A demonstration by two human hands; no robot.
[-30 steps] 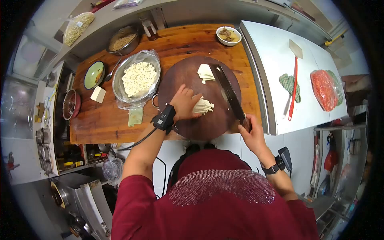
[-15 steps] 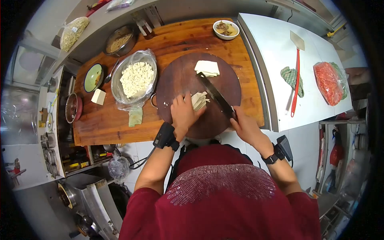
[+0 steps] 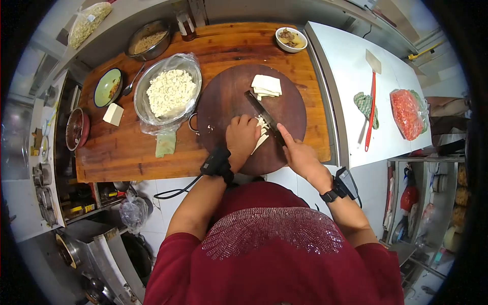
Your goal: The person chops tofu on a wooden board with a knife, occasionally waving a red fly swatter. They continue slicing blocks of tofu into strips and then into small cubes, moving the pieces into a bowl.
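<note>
A round dark cutting board [image 3: 218, 91] lies on the wooden table. My right hand [image 3: 302, 156] is wrapped round the handle of a cleaver [image 3: 265, 113], whose dark blade slants up and left over the board. Pale cut strips [image 3: 261, 136] lie between the blade and my left hand [image 3: 242, 134]. The fingers of my left hand are curled down on the strips, partly covering them. Farther back on the board sits a stack of white sheets [image 3: 267, 85], apart from both hands.
Left of the board are a plastic-lined bowl of white cubes [image 3: 172, 93], a white block [image 3: 113, 114], a green bowl [image 3: 108, 87] and a red bowl [image 3: 77, 129]. A small white bowl [image 3: 291, 39] stands behind. On the right counter lie a red-handled spatula [image 3: 371, 111] and a red bag [image 3: 406, 114].
The cleaver has turned more upright and sits closer to my left hand. My left fingers are more curled, and the strips are now more spread. The view has shifted slightly.
</note>
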